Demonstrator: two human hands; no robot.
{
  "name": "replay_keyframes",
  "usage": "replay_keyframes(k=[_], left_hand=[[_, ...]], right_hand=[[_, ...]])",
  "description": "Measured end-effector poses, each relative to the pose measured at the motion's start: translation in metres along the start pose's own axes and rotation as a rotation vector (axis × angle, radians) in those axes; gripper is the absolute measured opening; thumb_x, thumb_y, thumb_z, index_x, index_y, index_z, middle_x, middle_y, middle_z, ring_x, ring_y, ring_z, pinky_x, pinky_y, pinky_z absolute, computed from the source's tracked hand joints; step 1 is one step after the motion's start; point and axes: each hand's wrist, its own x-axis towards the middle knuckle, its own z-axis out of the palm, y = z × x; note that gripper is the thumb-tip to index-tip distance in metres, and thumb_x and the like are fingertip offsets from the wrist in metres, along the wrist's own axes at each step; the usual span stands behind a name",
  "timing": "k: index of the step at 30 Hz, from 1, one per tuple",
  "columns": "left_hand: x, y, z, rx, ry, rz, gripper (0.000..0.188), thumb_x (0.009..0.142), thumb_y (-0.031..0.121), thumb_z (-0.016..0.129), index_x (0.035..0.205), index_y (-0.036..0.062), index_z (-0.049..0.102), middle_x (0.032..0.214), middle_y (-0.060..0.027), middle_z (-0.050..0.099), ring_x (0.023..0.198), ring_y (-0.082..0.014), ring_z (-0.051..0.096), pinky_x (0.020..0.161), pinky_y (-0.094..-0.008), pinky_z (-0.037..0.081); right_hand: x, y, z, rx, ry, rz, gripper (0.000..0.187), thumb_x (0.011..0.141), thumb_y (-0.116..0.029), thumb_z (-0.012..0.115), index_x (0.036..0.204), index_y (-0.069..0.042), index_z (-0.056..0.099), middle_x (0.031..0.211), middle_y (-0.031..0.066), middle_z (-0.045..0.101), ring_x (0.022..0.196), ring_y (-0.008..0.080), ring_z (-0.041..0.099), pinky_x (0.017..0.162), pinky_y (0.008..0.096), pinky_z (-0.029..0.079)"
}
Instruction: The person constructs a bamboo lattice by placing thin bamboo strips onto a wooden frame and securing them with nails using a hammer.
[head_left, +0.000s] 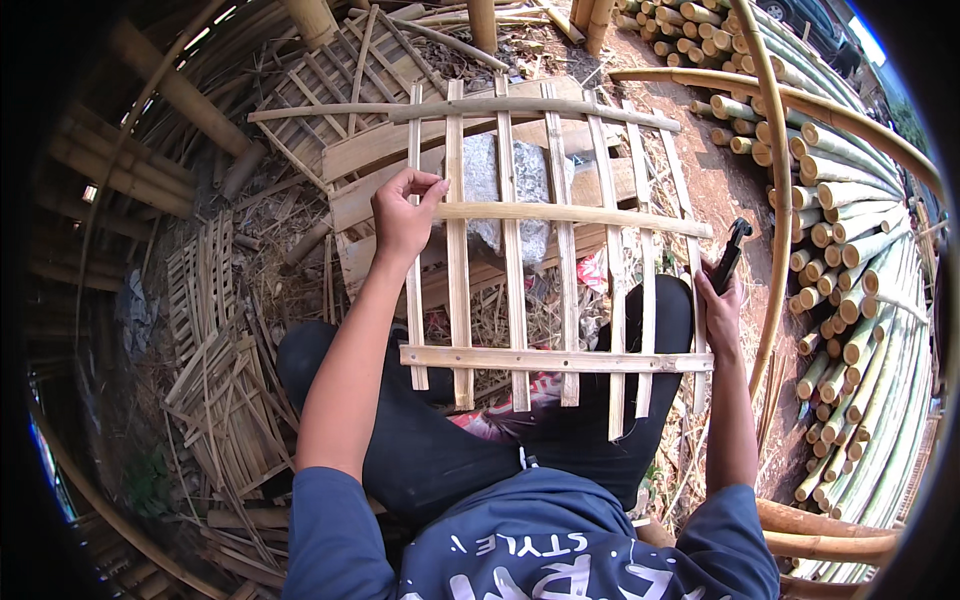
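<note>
A lattice panel of pale bamboo slats (510, 300) lies in front of me, with several upright slats crossed by three strips. The middle cross strip (570, 214) ends close to my left hand (407, 212), whose thumb and forefinger pinch the panel at its left side. At the panel's right edge my right hand (720, 312) is closed around a black hand tool (733, 258) that points up and away; its exact kind is unclear. The right fingers also touch or lie close to the outermost slat. Nail heads dot the lower cross strip (560, 361).
Behind the lattice sit a grey stone block (500, 195) and wooden boards (370, 155). Cut bamboo poles (860, 300) are stacked on the right, past a curved pole (778, 200). Split bamboo strips (225, 400) litter the left ground. Another lattice (300, 95) lies at the far left.
</note>
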Motion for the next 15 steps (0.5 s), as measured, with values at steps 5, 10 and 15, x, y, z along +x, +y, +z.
replay_keyframes(k=[5, 10, 15], left_hand=[[0.003, -0.017, 0.005, 0.115, -0.051, 0.102, 0.01, 0.085, 0.006, 0.077, 0.085, -0.0006, 0.07, 0.077, -0.0058, 0.072, 0.073, -0.0117, 0.068, 0.071, -0.0274, 0.053], [0.003, -0.047, -0.014, 0.05, -0.052, 0.024, 0.01, 0.086, 0.006, 0.077, 0.086, -0.0006, 0.069, 0.077, -0.0062, 0.073, 0.073, -0.0118, 0.068, 0.069, -0.027, 0.052], [0.007, -0.064, -0.031, 0.1, -0.088, 0.007, 0.012, 0.088, 0.007, 0.077, 0.085, -0.0008, 0.068, 0.078, -0.0015, 0.069, 0.071, -0.0045, 0.061, 0.066, -0.0231, 0.048]], right_hand=[[0.012, 0.018, 0.004, -0.032, -0.036, 0.121, 0.043, 0.094, -0.008, 0.07, 0.132, 0.002, 0.052, 0.118, 0.0104, 0.066, 0.103, 0.0146, 0.067, 0.089, 0.0269, 0.056], [0.018, 0.019, 0.03, -0.247, -0.026, 0.0, 0.036, 0.1, -0.016, 0.065, 0.131, -0.002, 0.055, 0.115, 0.0061, 0.069, 0.097, 0.0082, 0.061, 0.088, 0.0284, 0.049], [0.024, -0.008, 0.067, -0.741, 0.26, -0.466, 0.023, 0.097, -0.018, 0.067, 0.111, -0.001, 0.061, 0.087, 0.0064, 0.066, 0.075, 0.0133, 0.059, 0.07, 0.0296, 0.048]])
